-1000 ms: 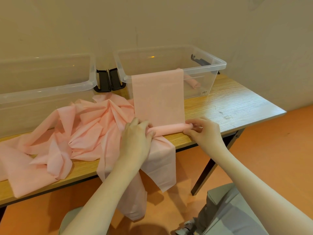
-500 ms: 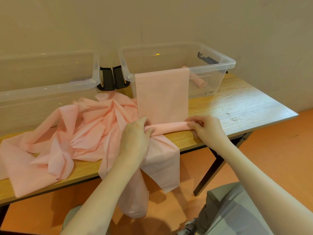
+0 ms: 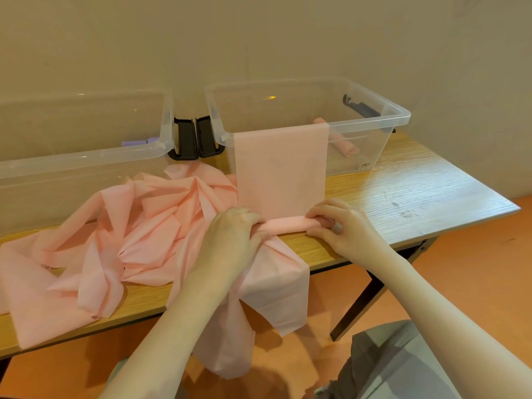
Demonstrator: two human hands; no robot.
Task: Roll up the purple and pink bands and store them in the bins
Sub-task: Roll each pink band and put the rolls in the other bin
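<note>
Both hands were on the pink band (image 3: 280, 171), which draped from the right bin (image 3: 401, 116) rim at 12 o'clock down to the surface (image 3: 403, 191). Left hand (image 3: 230, 240) gripped 1 end of the rolled section (image 3: 288, 224), right hand (image 3: 336, 223) pinched the other. We judged it light, soft and limp: hold both roll ends, keep tension. More pink material (image 3: 121, 240) lay at 9 o'clock.

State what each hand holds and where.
Both grip the pink band's rolled part: left hand at its left end, right hand at its right end.
</note>
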